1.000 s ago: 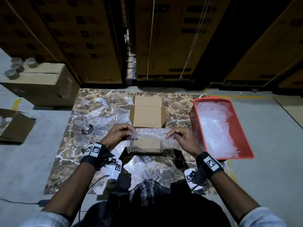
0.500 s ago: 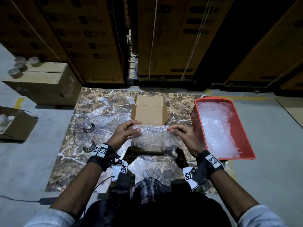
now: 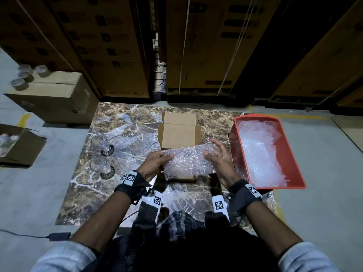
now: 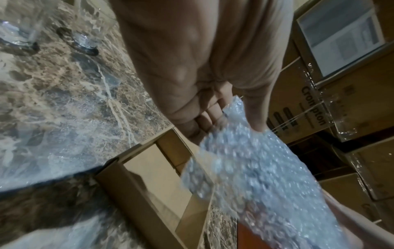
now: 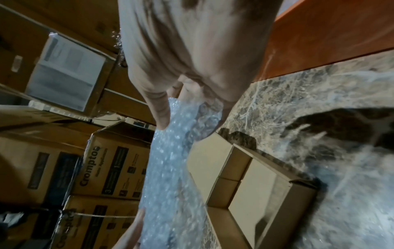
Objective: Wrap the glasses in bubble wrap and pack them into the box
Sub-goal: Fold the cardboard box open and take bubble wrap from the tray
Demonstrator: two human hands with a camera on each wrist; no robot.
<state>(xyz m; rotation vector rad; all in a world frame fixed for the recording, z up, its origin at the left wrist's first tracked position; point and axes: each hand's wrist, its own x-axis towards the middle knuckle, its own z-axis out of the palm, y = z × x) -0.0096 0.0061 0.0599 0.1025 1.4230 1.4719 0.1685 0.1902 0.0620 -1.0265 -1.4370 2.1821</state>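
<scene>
While the left hand [image 3: 155,164] pinches one end of the bubble-wrapped bundle [image 3: 188,160] between thumb and curled fingers, the right hand [image 3: 220,160] holds the other end, thumb on top and fingers partly spread behind it, so each grip is grasping the wrap. It hangs just above the open cardboard box [image 3: 179,137] in the middle of the marble table [image 3: 121,185]; whether a glass lies inside the wrap cannot be told. Two bare glasses [image 3: 103,144] stand on the table to the left, and a red bin [image 3: 298,173] holding more bubble wrap [image 3: 259,154] sits at the right edge.
</scene>
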